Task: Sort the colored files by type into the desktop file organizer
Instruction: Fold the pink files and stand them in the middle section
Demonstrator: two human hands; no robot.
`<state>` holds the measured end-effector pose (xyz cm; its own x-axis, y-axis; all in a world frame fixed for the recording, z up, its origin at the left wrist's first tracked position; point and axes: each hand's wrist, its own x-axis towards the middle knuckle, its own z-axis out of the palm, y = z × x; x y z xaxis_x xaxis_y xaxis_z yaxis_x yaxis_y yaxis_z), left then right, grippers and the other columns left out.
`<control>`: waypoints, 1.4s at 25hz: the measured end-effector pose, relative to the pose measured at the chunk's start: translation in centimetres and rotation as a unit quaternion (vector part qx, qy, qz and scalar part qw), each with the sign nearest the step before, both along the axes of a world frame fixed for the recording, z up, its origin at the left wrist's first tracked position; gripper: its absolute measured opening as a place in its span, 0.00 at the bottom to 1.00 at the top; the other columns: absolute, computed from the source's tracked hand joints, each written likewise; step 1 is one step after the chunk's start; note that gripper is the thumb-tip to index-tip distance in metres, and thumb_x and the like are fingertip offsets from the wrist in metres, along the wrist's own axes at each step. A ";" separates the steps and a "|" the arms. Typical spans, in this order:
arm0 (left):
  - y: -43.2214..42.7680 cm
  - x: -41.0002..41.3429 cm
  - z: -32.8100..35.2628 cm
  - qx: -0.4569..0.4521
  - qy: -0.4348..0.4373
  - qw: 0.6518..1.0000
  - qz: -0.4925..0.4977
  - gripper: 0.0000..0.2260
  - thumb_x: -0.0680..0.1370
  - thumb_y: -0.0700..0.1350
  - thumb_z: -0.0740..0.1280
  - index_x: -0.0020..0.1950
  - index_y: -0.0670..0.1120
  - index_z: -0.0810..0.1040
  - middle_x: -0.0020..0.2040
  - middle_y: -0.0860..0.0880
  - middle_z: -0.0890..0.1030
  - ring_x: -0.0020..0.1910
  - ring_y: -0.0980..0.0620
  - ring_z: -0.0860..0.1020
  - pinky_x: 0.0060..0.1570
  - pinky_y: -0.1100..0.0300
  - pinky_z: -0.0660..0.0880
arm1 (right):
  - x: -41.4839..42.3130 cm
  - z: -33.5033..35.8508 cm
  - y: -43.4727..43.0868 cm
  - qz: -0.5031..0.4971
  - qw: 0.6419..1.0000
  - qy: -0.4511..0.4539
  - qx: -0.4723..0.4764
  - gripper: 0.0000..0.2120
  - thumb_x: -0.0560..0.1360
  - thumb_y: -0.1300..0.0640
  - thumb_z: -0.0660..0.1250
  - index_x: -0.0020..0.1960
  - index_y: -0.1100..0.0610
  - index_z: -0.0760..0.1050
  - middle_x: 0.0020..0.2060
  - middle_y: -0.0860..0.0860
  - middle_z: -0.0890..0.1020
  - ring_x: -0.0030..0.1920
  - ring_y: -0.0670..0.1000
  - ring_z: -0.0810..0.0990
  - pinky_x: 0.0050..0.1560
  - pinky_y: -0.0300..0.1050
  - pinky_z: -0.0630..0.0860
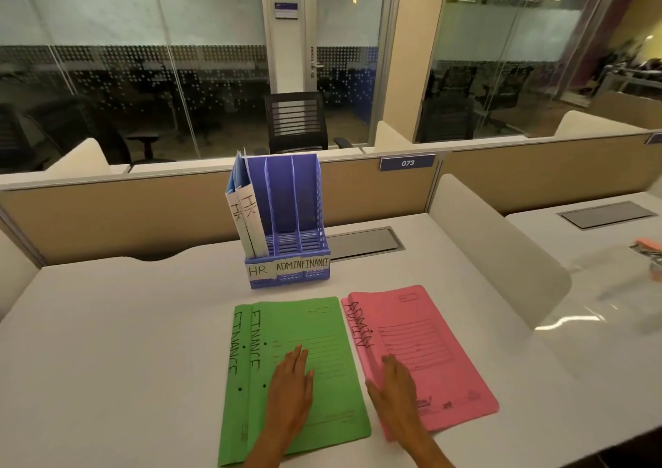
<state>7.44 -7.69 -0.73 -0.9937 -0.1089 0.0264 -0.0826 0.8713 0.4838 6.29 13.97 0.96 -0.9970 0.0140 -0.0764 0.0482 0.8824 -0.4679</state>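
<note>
A blue file organizer (pixel 286 274) stands at the back middle of the desk, with slots labelled HR, ADMIN and FINANCE. Two white-spined files marked HR (pixel 247 217) stand in its left slot; the other two slots look empty. Two green files marked FINANCE (pixel 322 331) lie stacked, slightly offset, in front of it. Pink files marked ADMIN (pixel 430 342) lie just to their right. My left hand (pixel 290 385) rests flat on the top green file. My right hand (pixel 394 392) lies flat on the left part of the pink files, thumb at their left edge.
The white desk (pixel 125 342) has a grey cable hatch (pixel 361 243) behind the organizer and a white divider panel (pixel 501 252) on the right. A tan partition (pixel 143 209) closes the back. A neighbouring desk with small items (pixel 648 252) lies far right.
</note>
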 end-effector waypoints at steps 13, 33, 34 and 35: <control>3.5 -0.3 -1.7 -0.111 -0.073 0.991 -0.035 0.29 0.82 0.61 0.47 0.81 0.50 0.47 0.82 0.49 0.45 0.80 0.50 0.44 0.77 0.53 0.39 | -1.3 -2.0 2.2 -0.022 0.984 -0.071 0.161 0.31 0.79 0.39 0.51 0.74 0.59 0.56 0.71 0.60 0.64 0.69 0.59 0.66 0.67 0.56 0.69; 3.1 -0.9 -2.0 -0.161 -0.084 0.977 -0.115 0.38 0.63 0.71 0.66 0.66 0.50 0.76 0.80 0.45 0.57 0.79 0.48 0.35 0.74 0.51 0.36 | -4.3 1.6 -0.1 0.061 0.958 -0.073 0.270 0.16 0.80 0.57 0.56 0.65 0.63 0.68 0.69 0.66 0.64 0.46 0.56 0.80 0.43 0.46 0.81; 3.1 -0.9 -1.9 -0.154 -0.102 0.976 -0.117 0.39 0.63 0.71 0.65 0.68 0.49 0.74 0.81 0.44 0.50 0.78 0.48 0.34 0.74 0.51 0.35 | -4.4 1.8 0.0 0.061 0.956 -0.062 0.281 0.16 0.80 0.58 0.58 0.65 0.63 0.67 0.69 0.67 0.63 0.46 0.55 0.80 0.41 0.45 0.81; 3.1 -0.9 -2.0 -0.157 -0.120 0.973 -0.117 0.41 0.64 0.71 0.66 0.70 0.49 0.73 0.81 0.44 0.50 0.77 0.50 0.31 0.73 0.53 0.32 | -4.7 2.1 0.2 0.061 0.954 -0.048 0.291 0.17 0.79 0.61 0.60 0.66 0.64 0.66 0.69 0.67 0.63 0.46 0.55 0.79 0.40 0.45 0.80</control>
